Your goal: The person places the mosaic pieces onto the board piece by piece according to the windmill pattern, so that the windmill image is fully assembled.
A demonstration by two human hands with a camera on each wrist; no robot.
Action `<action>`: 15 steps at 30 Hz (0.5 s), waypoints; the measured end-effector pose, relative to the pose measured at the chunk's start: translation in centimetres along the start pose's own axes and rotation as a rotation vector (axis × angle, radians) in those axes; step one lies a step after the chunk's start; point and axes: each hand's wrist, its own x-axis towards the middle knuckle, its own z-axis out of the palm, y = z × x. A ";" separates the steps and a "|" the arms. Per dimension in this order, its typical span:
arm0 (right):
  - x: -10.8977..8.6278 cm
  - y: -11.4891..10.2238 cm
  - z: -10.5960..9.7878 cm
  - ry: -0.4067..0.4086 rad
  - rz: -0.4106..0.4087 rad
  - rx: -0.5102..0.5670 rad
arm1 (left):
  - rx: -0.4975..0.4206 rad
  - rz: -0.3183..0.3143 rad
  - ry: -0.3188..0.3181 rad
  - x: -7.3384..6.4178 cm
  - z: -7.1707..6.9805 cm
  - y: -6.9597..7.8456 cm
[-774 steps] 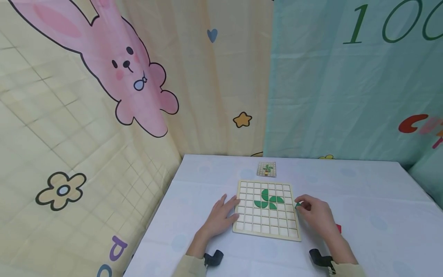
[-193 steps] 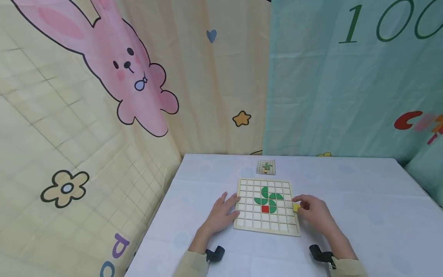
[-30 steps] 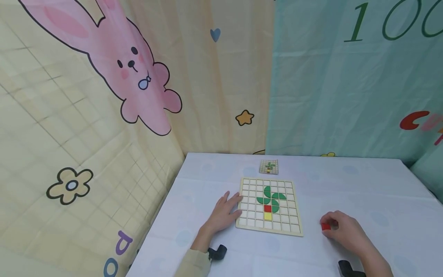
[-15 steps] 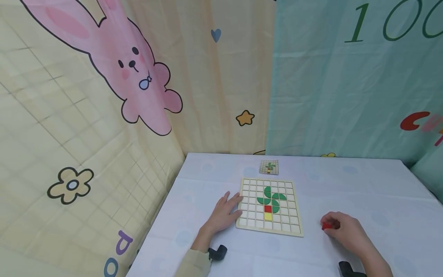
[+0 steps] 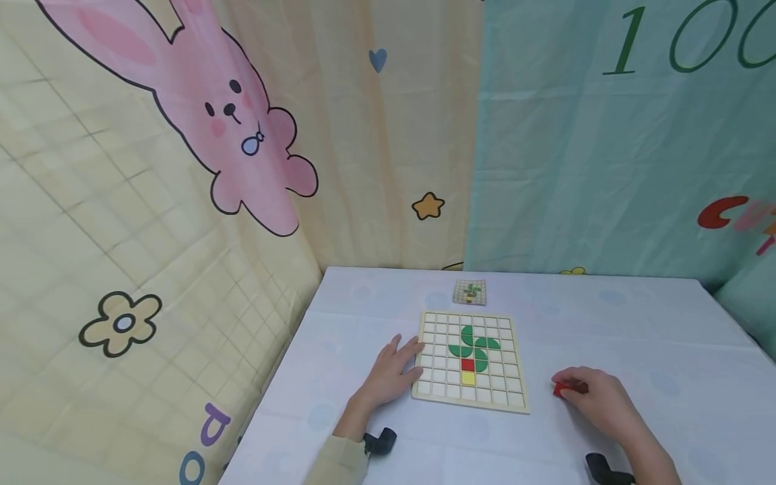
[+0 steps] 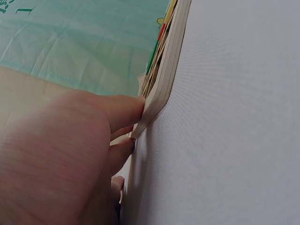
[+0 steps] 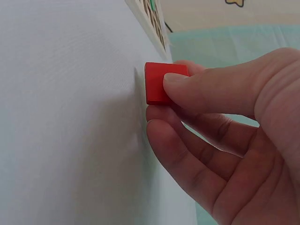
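A square wooden grid board [image 5: 500, 387] lies on the table. Green curved pieces [image 5: 467, 335] form a pinwheel on it, with a red square tile [image 5: 467, 364] beneath and a yellow square tile [image 5: 468, 378] below that. My left hand [image 5: 388, 374] rests at the board's left side, fingers spread and touching its edge; the left wrist view shows the thumb against the board's corner [image 6: 161, 93]. To the right of the board, my right hand [image 5: 600, 401] pinches a red square block [image 7: 154, 84] between thumb and fingers, close to the tabletop.
Behind the board lies a small pattern card [image 5: 469, 292] with a similar green pinwheel on a grid. The table has a white cloth [image 5: 636, 323]. Patterned curtains [image 5: 388, 135] hang behind the table and along its left side.
Since the oldest frame, another green piece, the red tile and the yellow tile have come onto the board. Over the last second the right hand shifts slightly left, turning the red block.
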 end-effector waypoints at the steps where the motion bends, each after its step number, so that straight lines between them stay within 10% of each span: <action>1: 0.0 -0.1 0.0 0.002 -0.005 0.002 | 0.000 -0.001 0.001 0.0 0.0 0.0; 15: 0.6 -2.3 0.5 0.010 -0.056 0.009 | 0.018 0.037 -0.002 0.1 0.0 -0.2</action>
